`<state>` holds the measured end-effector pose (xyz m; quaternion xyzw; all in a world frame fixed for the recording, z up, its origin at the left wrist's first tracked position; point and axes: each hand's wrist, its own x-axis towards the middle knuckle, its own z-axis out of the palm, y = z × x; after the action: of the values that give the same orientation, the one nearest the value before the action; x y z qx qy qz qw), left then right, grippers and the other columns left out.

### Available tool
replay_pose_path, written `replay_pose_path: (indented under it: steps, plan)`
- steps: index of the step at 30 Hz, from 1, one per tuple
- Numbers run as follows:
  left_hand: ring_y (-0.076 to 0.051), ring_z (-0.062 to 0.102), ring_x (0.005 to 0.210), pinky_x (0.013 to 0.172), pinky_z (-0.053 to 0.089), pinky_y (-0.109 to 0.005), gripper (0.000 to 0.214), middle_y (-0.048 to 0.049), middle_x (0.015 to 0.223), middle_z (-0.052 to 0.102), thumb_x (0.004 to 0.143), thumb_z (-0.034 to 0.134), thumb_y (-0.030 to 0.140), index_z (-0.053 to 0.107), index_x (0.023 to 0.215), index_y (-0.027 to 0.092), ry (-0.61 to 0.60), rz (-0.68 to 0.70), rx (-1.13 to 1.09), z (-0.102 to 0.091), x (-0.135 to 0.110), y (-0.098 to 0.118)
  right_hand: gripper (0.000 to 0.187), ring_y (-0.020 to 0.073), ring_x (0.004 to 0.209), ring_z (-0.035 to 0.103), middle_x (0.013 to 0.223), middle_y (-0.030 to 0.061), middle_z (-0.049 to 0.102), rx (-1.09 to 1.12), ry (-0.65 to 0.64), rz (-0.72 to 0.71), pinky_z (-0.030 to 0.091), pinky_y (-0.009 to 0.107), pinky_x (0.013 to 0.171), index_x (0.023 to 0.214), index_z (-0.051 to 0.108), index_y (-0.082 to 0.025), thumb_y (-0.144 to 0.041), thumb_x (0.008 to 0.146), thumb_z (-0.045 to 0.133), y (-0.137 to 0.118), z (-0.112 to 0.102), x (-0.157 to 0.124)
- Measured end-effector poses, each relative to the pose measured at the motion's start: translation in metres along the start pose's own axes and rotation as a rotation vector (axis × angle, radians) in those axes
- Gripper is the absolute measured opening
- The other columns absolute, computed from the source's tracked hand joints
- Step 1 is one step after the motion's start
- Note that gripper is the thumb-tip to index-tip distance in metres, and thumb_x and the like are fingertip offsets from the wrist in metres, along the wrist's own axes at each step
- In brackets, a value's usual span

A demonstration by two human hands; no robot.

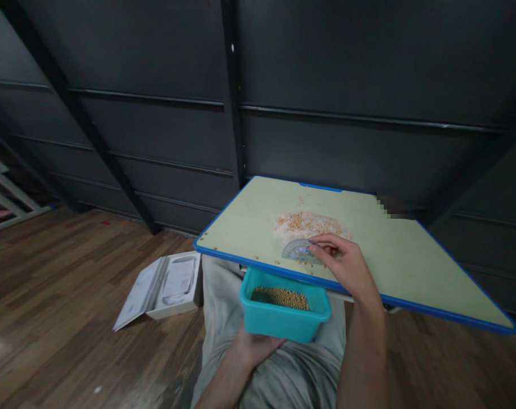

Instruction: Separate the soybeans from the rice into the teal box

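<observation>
My right hand (pixel 336 254) pinches the right end of a clear protractor (pixel 298 250), which is on the pale yellow tabletop (pixel 389 255) near its front edge. Just behind the protractor lies a heap of white rice-like grains (pixel 285 227) mixed with round tan beans (pixel 302 218). A few beans are scattered along the blue rim. Below that edge, my left hand (pixel 258 343) supports a turquoise plastic tub (pixel 279 321) from underneath, its fingers mostly hidden. Inside the tub is a layer of tan beans (pixel 283 297).
An opened white box (pixel 175 309) sits on the wooden floor (pixel 70 295) to the left. Behind the table rises a dark panelled wall (pixel 164 130) with metal bars. A white frame (pixel 19 199) stands at far left. My legs in grey trousers are under the tub.
</observation>
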<state>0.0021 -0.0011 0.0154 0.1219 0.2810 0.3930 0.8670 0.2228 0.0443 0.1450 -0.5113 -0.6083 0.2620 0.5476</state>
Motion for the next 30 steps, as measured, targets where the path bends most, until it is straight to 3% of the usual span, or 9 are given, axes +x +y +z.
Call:
replay_pose_path:
  steps: [12,20,30]
  plan:
    - [-0.042,0.074,0.133,0.119,0.057,-0.055,0.049,-0.0129,0.118,0.089,0.07,0.094,0.045,0.079,0.112,0.026,0.072,0.004,0.054,0.0001,0.0002,0.0005,0.017,0.0231,0.077,0.074,0.087,0.0059,0.084,-0.005,-0.088,-0.011,0.058,0.036,0.071,0.094,0.087,-0.023,-0.038,0.085,0.086,-0.0048,-0.0022,-0.0017]
    - [-0.04,0.073,0.135,0.121,0.055,-0.053,0.036,-0.0112,0.118,0.088,0.076,0.088,0.048,0.079,0.103,0.026,0.052,-0.003,0.065,0.0007,-0.001,0.0009,0.014,0.0218,0.074,0.074,0.081,0.0046,0.082,-0.004,-0.114,0.016,0.055,0.034,0.066,0.09,0.085,-0.023,-0.036,0.084,0.085,-0.0039,-0.0005,-0.003]
    - [-0.039,0.072,0.138,0.123,0.054,-0.052,0.044,-0.0111,0.119,0.089,0.069,0.094,0.038,0.079,0.109,0.026,0.003,-0.005,0.028,0.0054,-0.0025,0.0023,0.009,0.0211,0.074,0.074,0.079,0.0035,0.081,0.001,-0.14,0.024,0.055,0.034,0.067,0.087,0.083,-0.023,-0.031,0.082,0.084,-0.0079,0.0002,-0.0052]
